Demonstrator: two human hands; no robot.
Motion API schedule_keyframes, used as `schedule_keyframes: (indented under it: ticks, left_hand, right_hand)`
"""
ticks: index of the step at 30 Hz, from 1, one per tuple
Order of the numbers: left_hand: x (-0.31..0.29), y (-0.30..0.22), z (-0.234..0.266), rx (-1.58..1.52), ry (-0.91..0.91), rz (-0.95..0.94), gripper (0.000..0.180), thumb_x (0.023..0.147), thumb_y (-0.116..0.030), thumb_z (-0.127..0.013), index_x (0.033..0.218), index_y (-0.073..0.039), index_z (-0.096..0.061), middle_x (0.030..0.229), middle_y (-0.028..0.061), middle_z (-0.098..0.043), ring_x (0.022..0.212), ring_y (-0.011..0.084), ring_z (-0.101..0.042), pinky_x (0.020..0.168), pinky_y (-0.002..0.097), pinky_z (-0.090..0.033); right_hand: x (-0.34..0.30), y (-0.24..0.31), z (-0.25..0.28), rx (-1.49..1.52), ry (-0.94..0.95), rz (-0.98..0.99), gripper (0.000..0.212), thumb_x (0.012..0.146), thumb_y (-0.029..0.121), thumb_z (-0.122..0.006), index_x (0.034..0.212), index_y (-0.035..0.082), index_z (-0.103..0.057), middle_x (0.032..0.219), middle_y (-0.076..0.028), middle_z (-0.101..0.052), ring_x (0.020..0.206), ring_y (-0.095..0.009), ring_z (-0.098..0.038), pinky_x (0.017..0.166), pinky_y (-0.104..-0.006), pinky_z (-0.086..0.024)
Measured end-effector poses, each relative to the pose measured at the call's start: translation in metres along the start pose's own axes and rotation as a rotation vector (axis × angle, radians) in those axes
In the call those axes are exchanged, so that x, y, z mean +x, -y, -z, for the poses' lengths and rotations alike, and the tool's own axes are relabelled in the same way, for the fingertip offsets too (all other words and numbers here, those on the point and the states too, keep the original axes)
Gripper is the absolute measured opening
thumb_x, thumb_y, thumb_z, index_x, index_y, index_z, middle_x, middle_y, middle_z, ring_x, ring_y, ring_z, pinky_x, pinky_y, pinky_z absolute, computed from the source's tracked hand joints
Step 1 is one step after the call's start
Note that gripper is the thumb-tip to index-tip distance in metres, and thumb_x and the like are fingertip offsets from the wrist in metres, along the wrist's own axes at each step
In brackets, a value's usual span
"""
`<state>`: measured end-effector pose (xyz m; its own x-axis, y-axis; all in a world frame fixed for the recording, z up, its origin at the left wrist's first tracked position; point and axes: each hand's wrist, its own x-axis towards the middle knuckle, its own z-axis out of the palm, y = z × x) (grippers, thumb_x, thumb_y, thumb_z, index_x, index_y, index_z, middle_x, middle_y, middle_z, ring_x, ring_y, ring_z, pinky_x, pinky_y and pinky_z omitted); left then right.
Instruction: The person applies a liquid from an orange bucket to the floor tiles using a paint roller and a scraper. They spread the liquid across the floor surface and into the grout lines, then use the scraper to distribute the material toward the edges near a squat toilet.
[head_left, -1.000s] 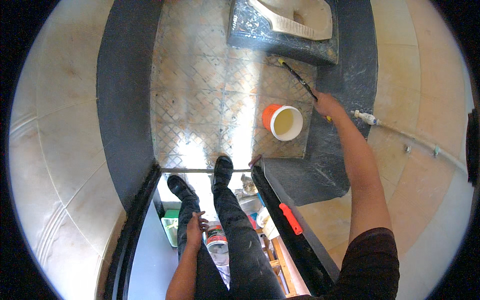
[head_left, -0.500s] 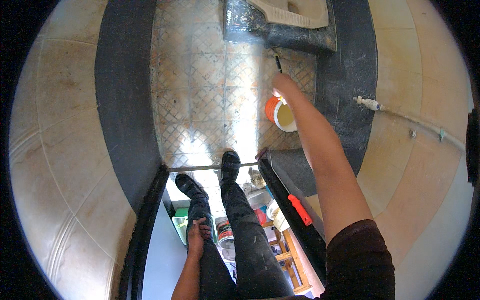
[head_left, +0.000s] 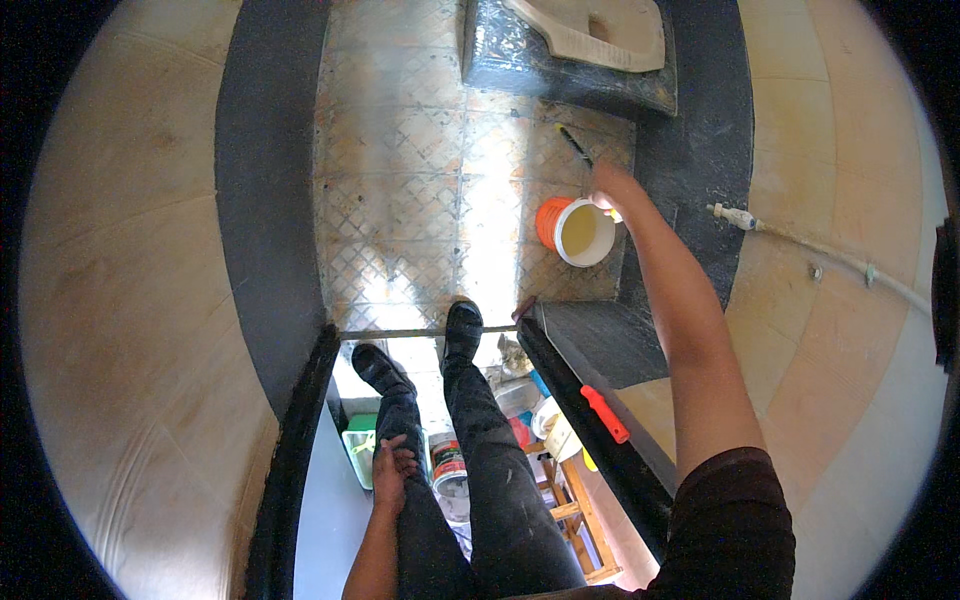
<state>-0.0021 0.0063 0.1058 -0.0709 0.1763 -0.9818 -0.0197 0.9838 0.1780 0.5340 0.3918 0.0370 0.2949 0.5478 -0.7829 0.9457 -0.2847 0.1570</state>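
Note:
My right hand (head_left: 610, 190) is closed around a slim stick-like tool (head_left: 575, 147) with a dark shaft. Its far end is yellow and points to the tiled floor, and a bit of yellow also shows below my fingers. Whether it is a brush is too small to tell. Just under this hand stands an orange bucket (head_left: 546, 222) with a white inside and yellowish liquid in it. My left hand (head_left: 394, 466) rests on my left trouser leg, fingers apart, holding nothing.
A beige squat toilet (head_left: 610, 35) sits on a dark raised step (head_left: 560, 85) ahead. A tap (head_left: 735, 216) on a pipe juts from the right wall. A red-handled tool (head_left: 605, 413) lies on the black door frame. Buckets (head_left: 450, 468) and a wooden stool (head_left: 568, 510) stand behind my legs.
My right hand has moved right and slightly nearer, and the tool now slants more. More of the bucket's opening shows. The whole view has shifted slightly; my left hand stays on the leg.

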Motion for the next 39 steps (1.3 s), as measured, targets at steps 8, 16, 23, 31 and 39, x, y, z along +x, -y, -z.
schedule_keyframes:
  ticks: [8,16,23,31,39]
  left_hand:
    - [0.014,0.025,0.017,-0.060,0.048,-0.007,0.060,0.107,-0.056,-0.035,0.129,-0.007,-0.062,0.086,0.0042,-0.065,0.073,0.0123,-0.061,0.071,0.0284,-0.050]
    - [0.000,0.014,0.015,-0.050,-0.002,0.033,0.060,0.107,-0.057,-0.035,0.130,-0.008,-0.062,0.088,0.0032,-0.065,0.077,0.0128,-0.061,0.075,0.0297,-0.050]
    - [0.002,0.012,0.015,-0.063,0.008,0.022,0.060,0.107,-0.056,-0.034,0.130,-0.008,-0.062,0.087,0.0030,-0.065,0.076,0.0121,-0.061,0.074,0.0287,-0.049]
    - [0.002,0.023,0.015,0.047,0.027,0.009,0.061,0.106,-0.058,-0.036,0.129,-0.007,-0.063,0.087,0.0037,-0.064,0.075,0.0124,-0.060,0.072,0.0282,-0.050]
    - [0.007,0.038,0.017,0.109,0.018,0.008,0.062,0.106,-0.058,-0.037,0.128,-0.006,-0.063,0.086,0.0044,-0.065,0.073,0.0124,-0.061,0.071,0.0278,-0.050]
  right_hand:
    - [0.132,0.044,-0.066,0.223,-0.066,-0.074,0.023,0.079,0.011,-0.072,0.100,0.002,-0.076,0.103,-0.022,-0.073,0.095,-0.037,-0.073,0.079,-0.0447,-0.059]
    - [0.058,0.241,-0.051,0.543,-0.094,0.035,0.040,0.094,0.017,-0.057,0.126,-0.004,-0.065,0.141,-0.034,-0.052,0.118,-0.039,-0.065,0.094,-0.0512,-0.055]
    - [-0.048,0.223,-0.049,0.382,-0.032,0.129,0.031,0.094,0.013,-0.054,0.116,-0.002,-0.070,0.119,-0.024,-0.069,0.114,-0.038,-0.068,0.090,-0.0482,-0.057]
    - [-0.017,0.158,-0.040,0.376,-0.201,-0.093,0.026,0.093,0.011,-0.056,0.108,-0.002,-0.073,0.114,-0.025,-0.071,0.105,-0.039,-0.071,0.089,-0.0477,-0.058]
    - [-0.006,0.213,-0.119,0.332,-0.313,-0.121,0.038,0.099,0.016,-0.049,0.127,-0.008,-0.062,0.105,-0.021,-0.074,0.095,-0.034,-0.074,0.080,-0.0457,-0.061]
